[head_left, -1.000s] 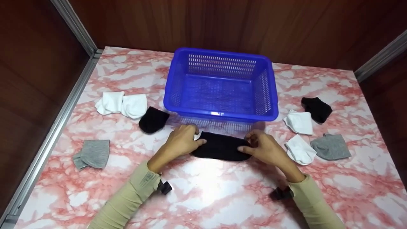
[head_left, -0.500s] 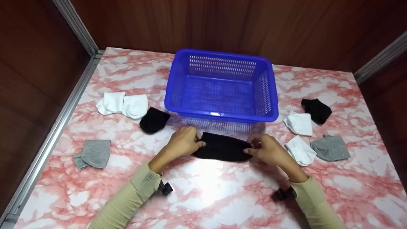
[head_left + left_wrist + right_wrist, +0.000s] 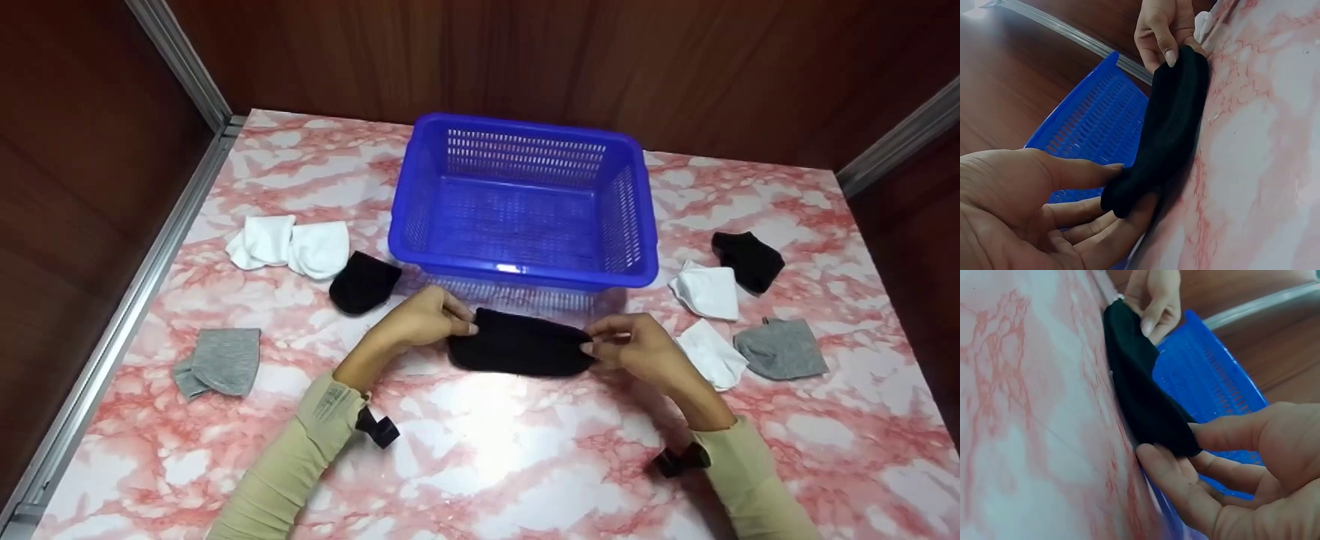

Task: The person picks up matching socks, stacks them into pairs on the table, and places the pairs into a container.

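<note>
A black sock [image 3: 521,343] is stretched lengthwise between my two hands, just in front of the blue basket. My left hand [image 3: 431,316] pinches its left end between thumb and fingers; the left wrist view shows the thumb on top and fingers beneath the black fabric [image 3: 1168,124]. The other end is pinched by my right hand [image 3: 637,350]. In the right wrist view the thumb and fingers hold the edge of the dark cloth [image 3: 1148,399], close to the tabletop. Parts of the fingertips are hidden under the sock.
Behind the sock stands a blue plastic basket [image 3: 517,217]. To the left lie white socks [image 3: 319,249], a black sock [image 3: 364,283] and a grey sock [image 3: 225,362]. Rightward are another black sock [image 3: 748,262], white socks [image 3: 709,291] and a grey sock [image 3: 781,349].
The left hand has shifted slightly back and left along the sock's end. My right hand has moved a little right. The sock stays held between both hands.
</note>
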### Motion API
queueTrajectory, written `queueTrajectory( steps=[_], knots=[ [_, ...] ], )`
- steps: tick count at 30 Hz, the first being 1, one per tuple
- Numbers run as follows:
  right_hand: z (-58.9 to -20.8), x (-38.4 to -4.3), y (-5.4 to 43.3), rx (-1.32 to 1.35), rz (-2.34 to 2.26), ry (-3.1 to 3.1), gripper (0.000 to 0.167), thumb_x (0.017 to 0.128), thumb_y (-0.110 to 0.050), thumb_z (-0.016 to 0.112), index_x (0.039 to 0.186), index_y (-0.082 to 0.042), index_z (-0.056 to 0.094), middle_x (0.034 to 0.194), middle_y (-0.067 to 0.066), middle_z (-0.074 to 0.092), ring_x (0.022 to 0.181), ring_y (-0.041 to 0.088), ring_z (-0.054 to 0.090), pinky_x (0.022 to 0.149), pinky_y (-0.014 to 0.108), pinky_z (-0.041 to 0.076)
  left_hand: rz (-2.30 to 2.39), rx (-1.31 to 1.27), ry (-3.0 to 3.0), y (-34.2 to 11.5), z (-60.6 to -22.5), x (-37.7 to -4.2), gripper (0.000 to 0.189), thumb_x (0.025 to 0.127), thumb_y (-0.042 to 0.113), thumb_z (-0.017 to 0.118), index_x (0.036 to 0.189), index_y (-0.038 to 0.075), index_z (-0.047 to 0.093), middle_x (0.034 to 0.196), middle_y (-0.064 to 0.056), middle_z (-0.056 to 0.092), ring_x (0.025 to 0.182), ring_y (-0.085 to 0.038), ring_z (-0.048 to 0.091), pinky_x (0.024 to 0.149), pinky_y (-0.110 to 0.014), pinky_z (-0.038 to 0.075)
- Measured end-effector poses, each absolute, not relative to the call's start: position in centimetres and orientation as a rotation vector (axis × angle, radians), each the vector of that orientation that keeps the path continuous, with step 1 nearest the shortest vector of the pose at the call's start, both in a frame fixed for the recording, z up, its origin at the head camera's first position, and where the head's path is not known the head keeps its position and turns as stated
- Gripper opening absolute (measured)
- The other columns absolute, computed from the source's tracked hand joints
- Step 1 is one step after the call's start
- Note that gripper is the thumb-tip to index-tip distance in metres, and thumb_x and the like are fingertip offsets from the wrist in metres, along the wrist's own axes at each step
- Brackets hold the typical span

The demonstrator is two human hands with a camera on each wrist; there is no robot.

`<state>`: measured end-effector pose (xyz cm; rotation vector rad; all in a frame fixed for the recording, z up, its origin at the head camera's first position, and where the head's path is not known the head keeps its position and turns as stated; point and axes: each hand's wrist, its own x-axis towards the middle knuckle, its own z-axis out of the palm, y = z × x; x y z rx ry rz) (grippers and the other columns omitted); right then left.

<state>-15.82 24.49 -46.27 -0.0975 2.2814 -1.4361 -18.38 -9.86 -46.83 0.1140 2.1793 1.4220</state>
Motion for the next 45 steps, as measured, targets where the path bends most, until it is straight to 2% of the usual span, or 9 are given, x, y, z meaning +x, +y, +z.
queueTrajectory(
  steps=[6, 9, 15, 20, 25, 33, 39, 42, 45],
  knots=[
    [-46.3, -16.0, 24.4, -0.138, -1.31, 2.482, 0.025, 0.089, -0.008, 0.079, 0.113, 0.001, 0.078, 0.107, 0.015, 0.078, 0.085, 0.005, 0.069, 0.071, 0.02, 0.059, 1.435, 0.123, 2.218, -9.8, -46.8, -18.4, 0.025, 0.086, 0.01, 0.081, 0.109, -0.003, 0.079, 0.112, -0.015, 0.079, 0.085, -0.008, 0.065, 0.068, -0.017, 0.052],
    [-46.2, -16.1, 24.4, -0.153, -1.3, 2.514, 0.023, 0.089, -0.007, 0.079, 0.111, -0.001, 0.079, 0.108, 0.016, 0.078, 0.087, 0.005, 0.069, 0.072, 0.02, 0.059, 1.439, 0.107, 2.211, -9.8, -46.7, -18.5, 0.026, 0.085, 0.009, 0.081, 0.108, -0.002, 0.079, 0.112, -0.014, 0.079, 0.084, -0.009, 0.066, 0.068, -0.018, 0.053],
    [-46.0, -16.1, 24.2, -0.174, -1.31, 2.537, 0.02, 0.088, -0.008, 0.081, 0.107, -0.003, 0.082, 0.106, 0.016, 0.079, 0.084, 0.004, 0.068, 0.07, 0.019, 0.058, 1.402, 0.121, 2.226, -9.6, -47.0, -18.6, 0.033, 0.086, 0.011, 0.082, 0.116, 0.0, 0.078, 0.119, -0.013, 0.078, 0.09, -0.011, 0.067, 0.075, -0.019, 0.054],
    [-45.3, -15.9, 24.0, -0.182, -1.3, 2.531, 0.019, 0.087, -0.01, 0.083, 0.105, -0.004, 0.083, 0.102, 0.016, 0.08, 0.075, 0.005, 0.07, 0.066, 0.023, 0.059, 1.368, 0.129, 2.255, -9.5, -46.9, -18.6, 0.026, 0.088, 0.019, 0.083, 0.11, 0.005, 0.081, 0.111, -0.01, 0.08, 0.083, -0.008, 0.064, 0.069, -0.019, 0.051],
    [-44.1, -15.6, 23.8, -0.214, -1.268, 2.545, 0.017, 0.087, -0.01, 0.082, 0.103, -0.005, 0.084, 0.097, 0.015, 0.081, 0.07, 0.003, 0.069, 0.064, 0.022, 0.057, 1.313, 0.195, 2.3, -9.7, -45.9, -18.2, 0.022, 0.09, 0.022, 0.083, 0.107, 0.009, 0.083, 0.109, -0.005, 0.081, 0.093, -0.009, 0.067, 0.08, -0.022, 0.053],
    [-42.2, -15.3, 24.2, -0.254, -1.256, 2.557, 0.016, 0.087, -0.011, 0.083, 0.101, -0.006, 0.084, 0.106, 0.015, 0.08, 0.079, 0.001, 0.068, 0.069, 0.018, 0.056, 1.338, 0.24, 2.222, -10.2, -43.6, -17.5, 0.028, 0.092, 0.015, 0.079, 0.117, 0.002, 0.077, 0.117, -0.01, 0.079, 0.107, -0.018, 0.074, 0.096, -0.032, 0.06],
    [-41.2, -15.3, 24.7, -0.277, -1.208, 2.603, 0.011, 0.087, -0.011, 0.082, 0.098, -0.008, 0.083, 0.104, 0.012, 0.079, 0.092, 0.007, 0.07, 0.075, 0.018, 0.057, 1.295, 0.358, 2.233, -10.3, -42.4, -17.7, 0.036, 0.095, 0.013, 0.072, 0.129, 0.001, 0.073, 0.124, -0.011, 0.077, 0.103, -0.014, 0.069, 0.088, -0.027, 0.058],
    [-40.5, -15.3, 24.9, -0.256, -1.206, 2.582, 0.011, 0.088, -0.011, 0.082, 0.098, -0.007, 0.082, 0.105, 0.01, 0.077, 0.093, 0.007, 0.071, 0.076, 0.02, 0.059, 1.288, 0.415, 2.244, -10.5, -41.8, -17.9, 0.034, 0.097, 0.014, 0.07, 0.129, 0.001, 0.073, 0.125, -0.011, 0.077, 0.096, -0.012, 0.065, 0.082, -0.024, 0.055],
    [-39.5, -15.6, 24.9, -0.264, -1.211, 2.573, 0.013, 0.088, -0.011, 0.082, 0.099, -0.005, 0.082, 0.105, 0.01, 0.076, 0.092, 0.005, 0.071, 0.076, 0.02, 0.06, 1.287, 0.452, 2.263, -10.7, -40.9, -18.2, 0.032, 0.097, 0.014, 0.071, 0.126, 0.001, 0.074, 0.122, -0.012, 0.077, 0.092, -0.011, 0.065, 0.084, -0.025, 0.057]
  ],
)
